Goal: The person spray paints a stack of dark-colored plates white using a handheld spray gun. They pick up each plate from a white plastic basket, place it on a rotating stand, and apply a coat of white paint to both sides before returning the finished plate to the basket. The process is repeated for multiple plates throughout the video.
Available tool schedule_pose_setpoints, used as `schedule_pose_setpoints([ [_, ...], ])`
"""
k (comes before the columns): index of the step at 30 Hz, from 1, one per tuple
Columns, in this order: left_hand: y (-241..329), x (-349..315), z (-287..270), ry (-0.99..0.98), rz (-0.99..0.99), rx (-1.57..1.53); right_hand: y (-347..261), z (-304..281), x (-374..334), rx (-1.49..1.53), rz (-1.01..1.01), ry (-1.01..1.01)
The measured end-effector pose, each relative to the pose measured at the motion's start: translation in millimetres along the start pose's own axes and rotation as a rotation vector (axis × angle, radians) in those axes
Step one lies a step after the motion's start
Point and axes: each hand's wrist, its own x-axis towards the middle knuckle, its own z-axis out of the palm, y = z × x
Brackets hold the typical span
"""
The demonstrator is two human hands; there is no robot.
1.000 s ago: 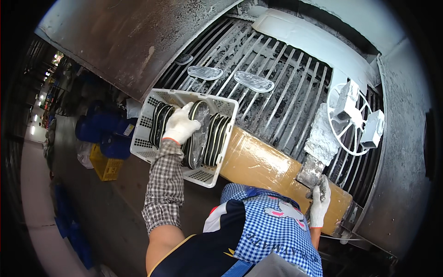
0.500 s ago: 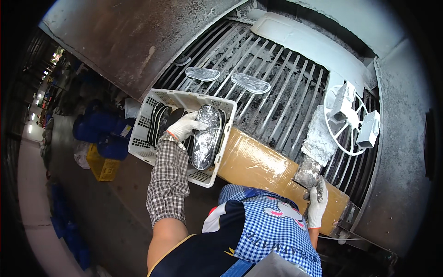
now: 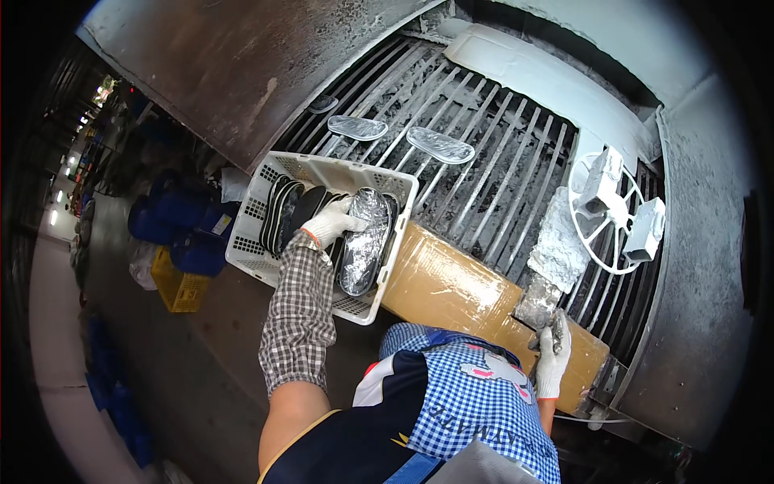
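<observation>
My left hand [image 3: 329, 223], in a white knit glove, is closed on the upper left edge of a shoe sole [image 3: 364, 250] with a shiny silvery face. This sole stands tilted in a white plastic basket [image 3: 397, 246]. Several dark soles with pale edges [image 3: 280, 211] are stacked on edge at the basket's left side. My right hand [image 3: 553, 359], also gloved, is at the front edge of the slatted rack, beside a cardboard box. Its fingertips are grey-stained and curled; what they hold, if anything, I cannot make out.
Two wet-looking soles [image 3: 440, 145] lie on the metal bars [image 3: 484, 181], with another farther left. A taped cardboard box [image 3: 451, 270] lies along the near edge. At the right stands a white spoked wheel [image 3: 610, 211]. Blue drums [image 3: 173, 210] and a yellow crate [image 3: 179, 282] stand left.
The view has shifted slightly. My left hand keeps its hold on the silvery sole, which is slightly higher in the picture. My right hand stays nearly in place.
</observation>
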Motion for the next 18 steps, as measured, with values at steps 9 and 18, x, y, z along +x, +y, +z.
schedule_pose_setpoints([
  [9,-30,0,15,0.374,0.022,0.563,-7,2,-3,0.025,0.018,-0.01],
  [18,-20,-75,47,0.467,-0.144,0.729,-7,-1,-5,0.012,0.017,-0.031],
])
